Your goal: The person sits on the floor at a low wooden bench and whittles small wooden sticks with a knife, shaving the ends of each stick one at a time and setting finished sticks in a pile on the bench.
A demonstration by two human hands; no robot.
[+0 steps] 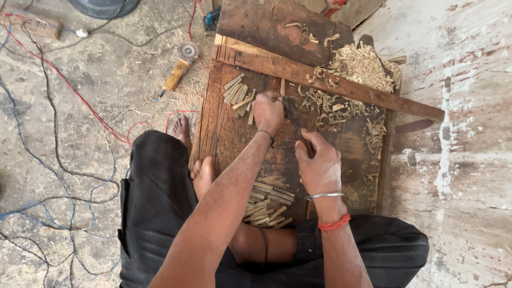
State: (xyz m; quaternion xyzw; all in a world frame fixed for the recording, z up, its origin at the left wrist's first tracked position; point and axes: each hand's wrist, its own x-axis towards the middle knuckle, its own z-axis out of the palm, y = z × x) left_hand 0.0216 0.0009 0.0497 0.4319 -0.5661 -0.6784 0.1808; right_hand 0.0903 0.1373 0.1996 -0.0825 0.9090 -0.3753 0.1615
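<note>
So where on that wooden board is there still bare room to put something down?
The board is bare along its left strip, between the upper pile of sticks and the lower pile. Another bare patch lies at the right, below the shavings. The middle is crowded: the left hand presses a stick, and the right hand grips a dark blade.

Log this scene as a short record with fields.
setting: person seated at a wooden board on a dusty floor
left hand: pinning a thin wood stick upright on the board
right hand: gripping a dark blade set against the stick
far pile: cut sticks beside left hand
near pile: cut sticks by the lap
shavings: heaped top right
grinder: on floor, left
</note>
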